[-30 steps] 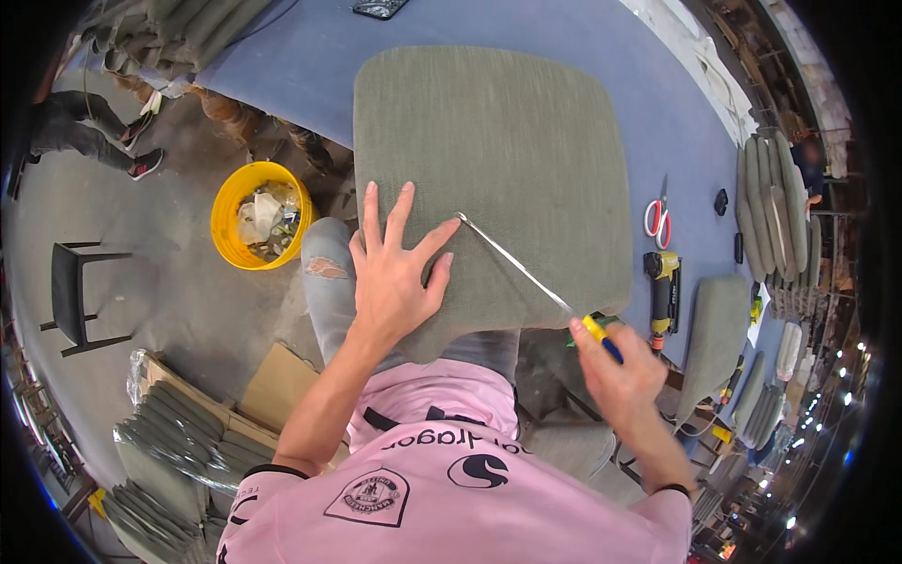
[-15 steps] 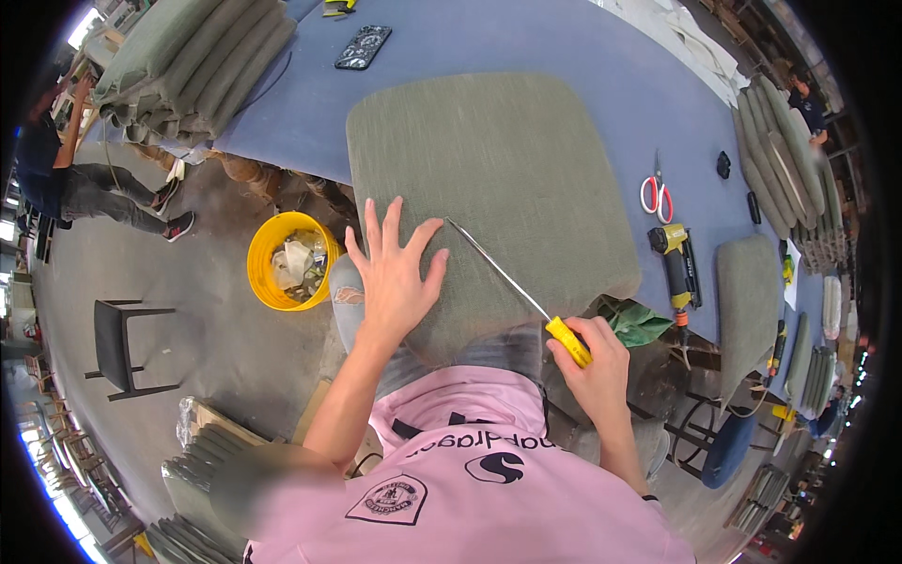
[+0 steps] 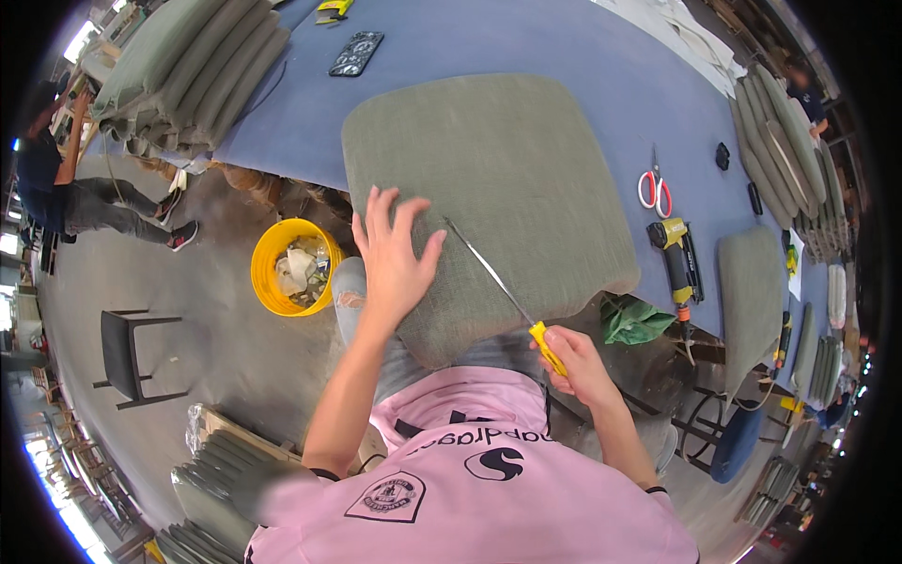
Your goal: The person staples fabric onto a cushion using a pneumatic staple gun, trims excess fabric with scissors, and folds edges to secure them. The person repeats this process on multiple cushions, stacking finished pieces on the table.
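Observation:
A padded seat cushion (image 3: 507, 160) in grey-green fabric lies partly on the blue table, its near edge over my lap. My right hand (image 3: 580, 365) is closed around the yellow handle of a screwdriver-like tool (image 3: 495, 275). The tool's thin metal shaft slants up and left over the cushion, with its tip at the fabric near the left middle. Resting at the cushion's left side, my left hand (image 3: 395, 263) has its fingers apart and slightly bent, holding nothing. Its thumb and forefinger are close to the tool's tip.
On the blue table (image 3: 470, 42) lie red-handled scissors (image 3: 655, 193), a nail gun (image 3: 675, 258) and a phone (image 3: 356, 54). Stacked cushions (image 3: 188, 70) stand far left, others (image 3: 780, 150) right. A yellow bucket (image 3: 272, 298) of scraps and a black chair (image 3: 127, 357) are on the floor. A person (image 3: 56, 183) stands left.
My right hand has shifted left and slightly down with the tool, whose shaft now stands steeper. My left fingers have drawn in and bent, and the forefinger has moved away from the tip.

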A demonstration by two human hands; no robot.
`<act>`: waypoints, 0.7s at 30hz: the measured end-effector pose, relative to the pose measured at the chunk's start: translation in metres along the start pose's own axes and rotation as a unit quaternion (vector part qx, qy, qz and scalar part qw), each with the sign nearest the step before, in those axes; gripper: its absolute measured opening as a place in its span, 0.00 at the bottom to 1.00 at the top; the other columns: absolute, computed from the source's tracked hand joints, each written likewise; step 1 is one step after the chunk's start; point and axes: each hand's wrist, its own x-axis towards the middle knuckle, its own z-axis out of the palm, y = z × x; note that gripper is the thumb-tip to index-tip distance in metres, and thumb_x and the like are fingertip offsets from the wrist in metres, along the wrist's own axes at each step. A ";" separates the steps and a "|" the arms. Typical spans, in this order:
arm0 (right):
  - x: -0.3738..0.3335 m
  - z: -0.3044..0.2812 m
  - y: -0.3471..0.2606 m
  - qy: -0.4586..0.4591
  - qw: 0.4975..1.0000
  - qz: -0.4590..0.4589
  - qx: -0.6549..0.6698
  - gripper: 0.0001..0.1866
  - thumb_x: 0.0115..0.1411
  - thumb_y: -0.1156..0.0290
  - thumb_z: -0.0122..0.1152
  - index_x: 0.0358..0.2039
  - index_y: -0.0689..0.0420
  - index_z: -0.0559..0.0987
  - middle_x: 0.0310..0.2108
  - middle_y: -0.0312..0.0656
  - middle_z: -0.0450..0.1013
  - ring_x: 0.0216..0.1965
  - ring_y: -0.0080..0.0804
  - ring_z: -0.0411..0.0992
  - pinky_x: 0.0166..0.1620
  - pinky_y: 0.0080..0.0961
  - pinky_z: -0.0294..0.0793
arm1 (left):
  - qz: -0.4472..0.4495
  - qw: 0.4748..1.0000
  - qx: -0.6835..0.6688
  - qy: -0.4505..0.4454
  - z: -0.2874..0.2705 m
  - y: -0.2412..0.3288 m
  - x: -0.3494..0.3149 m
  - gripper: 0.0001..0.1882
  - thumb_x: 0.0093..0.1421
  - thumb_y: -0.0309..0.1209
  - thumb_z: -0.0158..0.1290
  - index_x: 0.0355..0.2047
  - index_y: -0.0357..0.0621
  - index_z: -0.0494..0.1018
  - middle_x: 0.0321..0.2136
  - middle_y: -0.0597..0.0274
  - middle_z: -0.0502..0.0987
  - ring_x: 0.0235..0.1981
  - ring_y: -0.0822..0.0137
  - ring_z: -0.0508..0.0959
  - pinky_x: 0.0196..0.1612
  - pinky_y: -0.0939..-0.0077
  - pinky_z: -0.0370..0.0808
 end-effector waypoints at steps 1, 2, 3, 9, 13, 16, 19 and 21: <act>0.005 0.000 0.003 -0.034 0.999 0.010 0.024 0.25 0.80 0.46 0.51 0.47 0.59 0.78 0.25 0.31 0.67 0.14 0.10 0.52 0.15 0.14 0.46 | 0.013 1.000 0.004 -0.023 0.000 -0.002 0.013 0.30 0.61 0.38 0.69 0.63 0.61 0.74 0.74 0.44 0.60 0.78 0.35 0.52 0.76 0.28 0.46; 0.010 -0.006 0.009 -0.074 0.994 0.033 0.069 0.25 0.80 0.46 0.50 0.48 0.59 0.78 0.25 0.31 0.66 0.13 0.11 0.52 0.14 0.14 0.46 | 0.025 0.999 0.009 -0.046 -0.001 -0.005 0.027 0.32 0.60 0.39 0.70 0.64 0.61 0.73 0.75 0.43 0.58 0.79 0.35 0.50 0.77 0.28 0.43; 0.018 -0.017 0.016 -0.114 0.985 0.054 0.114 0.26 0.80 0.45 0.50 0.49 0.59 0.77 0.24 0.31 0.66 0.13 0.11 0.53 0.13 0.15 0.47 | 0.039 0.997 0.014 -0.070 -0.002 -0.006 0.039 0.34 0.59 0.40 0.71 0.64 0.62 0.72 0.76 0.43 0.56 0.80 0.35 0.48 0.78 0.28 0.40; 0.059 -0.053 0.044 -0.278 0.903 0.137 0.297 0.26 0.81 0.45 0.45 0.52 0.59 0.74 0.22 0.32 0.63 0.11 0.12 0.53 0.10 0.12 0.50 | 0.026 0.980 -0.045 -0.193 -0.009 -0.001 0.074 0.36 0.58 0.43 0.72 0.66 0.63 0.71 0.80 0.43 0.49 0.83 0.40 0.36 0.78 0.31 0.26; 0.042 -0.049 0.010 -0.256 0.959 0.035 0.114 0.31 0.80 0.42 0.46 0.58 0.60 0.75 0.24 0.31 0.64 0.14 0.11 0.55 0.13 0.13 0.51 | 0.085 0.947 -0.205 -0.231 -0.033 -0.019 0.076 0.18 0.62 0.36 0.69 0.51 0.51 0.80 0.73 0.47 0.66 0.80 0.43 0.52 0.79 0.41 0.47; -0.004 -0.042 -0.027 -0.156 0.986 -0.046 0.024 0.27 0.79 0.51 0.53 0.65 0.60 0.76 0.29 0.35 0.72 0.17 0.15 0.62 0.20 0.15 0.59 | 0.046 0.944 -0.327 -0.027 -0.064 -0.015 0.043 0.06 0.65 0.26 0.64 0.42 0.43 0.81 0.65 0.50 0.75 0.73 0.48 0.66 0.73 0.52 0.63; -0.047 -0.051 -0.056 0.088 0.954 -0.198 -0.207 0.22 0.72 0.62 0.66 0.64 0.55 0.81 0.29 0.33 0.73 0.22 0.18 0.67 0.26 0.17 0.65 | 0.010 0.969 -0.069 0.237 -0.103 -0.055 0.010 0.10 0.65 0.22 0.60 0.46 0.41 0.81 0.67 0.47 0.71 0.73 0.48 0.65 0.74 0.51 0.60; -0.057 -0.078 -0.065 0.218 0.828 -0.312 -0.410 0.22 0.64 0.71 0.74 0.59 0.54 0.85 0.30 0.35 0.74 0.26 0.23 0.71 0.31 0.23 0.70 | -0.005 0.938 0.093 0.335 -0.105 -0.063 0.000 0.15 0.63 0.19 0.58 0.50 0.41 0.80 0.69 0.45 0.69 0.74 0.47 0.63 0.75 0.51 0.58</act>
